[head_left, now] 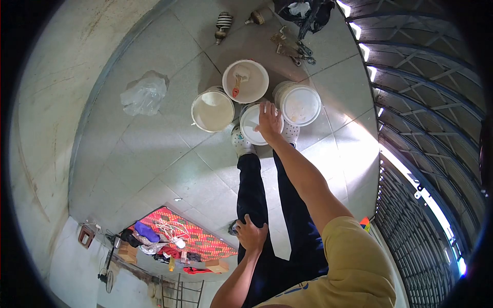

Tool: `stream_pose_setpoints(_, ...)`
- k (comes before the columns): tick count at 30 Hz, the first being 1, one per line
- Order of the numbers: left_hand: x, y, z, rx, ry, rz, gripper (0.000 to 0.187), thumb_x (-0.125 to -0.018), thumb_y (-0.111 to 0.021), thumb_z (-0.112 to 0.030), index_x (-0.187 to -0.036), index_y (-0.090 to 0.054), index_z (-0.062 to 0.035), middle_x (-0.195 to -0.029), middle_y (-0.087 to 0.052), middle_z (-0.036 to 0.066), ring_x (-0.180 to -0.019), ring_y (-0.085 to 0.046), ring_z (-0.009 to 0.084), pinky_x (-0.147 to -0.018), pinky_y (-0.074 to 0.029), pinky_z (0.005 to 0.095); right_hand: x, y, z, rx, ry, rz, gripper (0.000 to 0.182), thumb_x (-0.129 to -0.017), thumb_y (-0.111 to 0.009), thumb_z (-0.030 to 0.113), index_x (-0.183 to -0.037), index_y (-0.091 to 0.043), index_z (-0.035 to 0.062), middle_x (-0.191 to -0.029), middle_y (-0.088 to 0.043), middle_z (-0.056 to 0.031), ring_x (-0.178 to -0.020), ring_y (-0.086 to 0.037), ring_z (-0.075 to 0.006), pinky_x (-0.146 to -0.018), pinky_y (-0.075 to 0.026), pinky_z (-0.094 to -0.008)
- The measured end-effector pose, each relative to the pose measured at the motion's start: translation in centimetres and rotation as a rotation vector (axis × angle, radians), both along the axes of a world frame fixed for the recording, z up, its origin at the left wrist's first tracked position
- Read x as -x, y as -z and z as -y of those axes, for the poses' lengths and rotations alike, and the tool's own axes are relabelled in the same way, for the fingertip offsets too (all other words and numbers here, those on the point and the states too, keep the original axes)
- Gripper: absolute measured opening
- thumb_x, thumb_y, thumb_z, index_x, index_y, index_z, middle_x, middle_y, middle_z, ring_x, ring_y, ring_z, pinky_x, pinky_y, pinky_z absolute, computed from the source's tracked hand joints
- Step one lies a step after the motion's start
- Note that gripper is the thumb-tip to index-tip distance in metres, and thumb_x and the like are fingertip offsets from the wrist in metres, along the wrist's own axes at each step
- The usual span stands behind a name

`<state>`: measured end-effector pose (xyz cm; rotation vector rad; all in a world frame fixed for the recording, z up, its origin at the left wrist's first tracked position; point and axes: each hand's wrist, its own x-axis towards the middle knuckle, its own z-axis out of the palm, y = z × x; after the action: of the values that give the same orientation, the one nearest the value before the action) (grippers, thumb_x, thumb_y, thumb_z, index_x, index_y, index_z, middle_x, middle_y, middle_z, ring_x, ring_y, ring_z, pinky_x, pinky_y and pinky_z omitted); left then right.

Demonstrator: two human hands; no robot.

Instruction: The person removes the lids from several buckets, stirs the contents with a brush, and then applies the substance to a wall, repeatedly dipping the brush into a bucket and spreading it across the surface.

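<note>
My right hand [269, 121] lies over a white bucket [250, 129] between my feet, its fingers stretched toward the far rim and its thumb apart. My left hand [251, 234] is by my left knee, fingers curled beside a small grey thing [233, 227]; I cannot tell what that is. Beyond my feet stand a lidded white bucket [301, 106] on the right and an open bucket [212, 111] with pale contents on the left. Farther off, a larger open bucket [245, 97] holds a brush with an orange-red handle [236, 90].
Scrapers [293, 50], a black plastic bag [311, 19] and a spiral bulb [223, 26] lie beyond the buckets. A clear plastic bag [145, 95] is at left. Behind, a red mat [205, 240] bears clothes and cables. A metal shutter [426, 87] borders the right side.
</note>
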<state>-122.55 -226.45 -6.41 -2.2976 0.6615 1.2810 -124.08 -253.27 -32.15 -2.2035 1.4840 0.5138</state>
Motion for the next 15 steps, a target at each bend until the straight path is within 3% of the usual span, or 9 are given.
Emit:
stream_pose_setpoints(3, 0.1, -0.1, 0.1, -0.01, -0.003, -0.014, 0.073, -0.066, -0.078, -0.036, -0.126, -0.051, -0.0044, -0.112, -0.052, 0.024, -0.103, -0.055, 0.0417, -0.085, -0.049, 0.0504, 0.3, 0.3, -0.3, 0.001, 0.0, 0.012, 0.115, -0.048, -0.091, 0.036, -0.143, -0.033, 0.0052, -0.141, -0.041, -0.0158, -0.133, -0.038, -0.0305, -0.105, -0.032, -0.0541)
stream_pose_setpoints(7, 0.1, -0.2, 0.3, -0.017, -0.008, 0.002, 0.073, -0.066, -0.078, -0.036, -0.125, -0.051, -0.0042, -0.113, -0.052, 0.025, -0.104, -0.055, 0.0419, -0.085, -0.049, 0.0513, 1.3, -1.2, -1.6, 0.072, -0.004, 0.083, 0.104, -0.054, -0.088, 0.038, -0.138, -0.038, 0.0046, -0.138, -0.043, -0.016, -0.129, -0.041, -0.0302, -0.102, -0.034, -0.0513)
stream_pose_setpoints(9, 0.3, -0.1, 0.3, -0.008, -0.009, 0.009, 0.072, -0.066, -0.078, -0.036, -0.125, -0.051, -0.0042, -0.113, -0.052, 0.025, -0.104, -0.055, 0.042, -0.085, -0.049, 0.0517, 2.0, -2.8, -3.3, 0.206, 0.003, 0.153, 0.079, -0.068, -0.08, 0.033, -0.134, -0.043, 0.0073, -0.131, -0.047, -0.0123, -0.121, -0.046, -0.0264, -0.098, -0.035, -0.0486)
stream_pose_setpoints(10, 0.3, -0.1, 0.4, -0.004, -0.011, 0.012, 0.072, -0.066, -0.078, -0.036, -0.124, -0.051, -0.0043, -0.113, -0.052, 0.025, -0.104, -0.055, 0.042, -0.085, -0.049, 0.0516, 2.5, -3.6, -4.1, 0.21, 0.003, 0.154, 0.079, -0.068, -0.08, 0.033, -0.134, -0.043, 0.0073, -0.131, -0.047, -0.0123, -0.121, -0.046, -0.0264, -0.098, -0.035, -0.0486)
stream_pose_setpoints(12, 0.3, 0.1, 0.4, -0.004, -0.01, 0.015, 0.071, -0.066, -0.078, -0.036, -0.124, -0.052, -0.0043, -0.113, -0.052, 0.024, -0.103, -0.056, 0.042, -0.084, -0.049, 0.0515, 3.5, -5.2, -5.8, 0.288, -0.076, 0.276, 0.051, -0.078, -0.071, 0.024, -0.124, -0.051, 0.0105, -0.118, -0.054, -0.0065, -0.11, -0.052, -0.0213, -0.091, -0.036, -0.0444)
stream_pose_setpoints(13, 0.4, 0.3, 0.4, 0.012, 0.004, 0.026, 0.071, -0.066, -0.078, -0.036, -0.123, -0.052, -0.0046, -0.113, -0.052, 0.024, -0.103, -0.056, 0.0418, -0.084, -0.05, 0.051, 4.0, -5.6, -6.3, 0.28, -0.073, 0.275, 0.051, -0.078, -0.071, 0.024, -0.124, -0.051, 0.0105, -0.118, -0.054, -0.0065, -0.11, -0.052, -0.0213, -0.091, -0.036, -0.0444)
stream_pose_setpoints(15, 0.7, -0.1, -0.2, -0.007, 0.023, 0.027, 0.07, -0.066, -0.078, -0.036, -0.123, -0.052, -0.0048, -0.112, -0.053, 0.024, -0.103, -0.056, 0.0416, -0.084, -0.05, 0.0505, 5.3, -7.1, -8.3, 0.34, -0.087, 0.416, 0.033, -0.081, -0.067, 0.018, -0.112, -0.057, 0.0128, -0.103, -0.058, -0.0009, -0.099, -0.056, -0.0168, -0.085, -0.036, -0.0418)
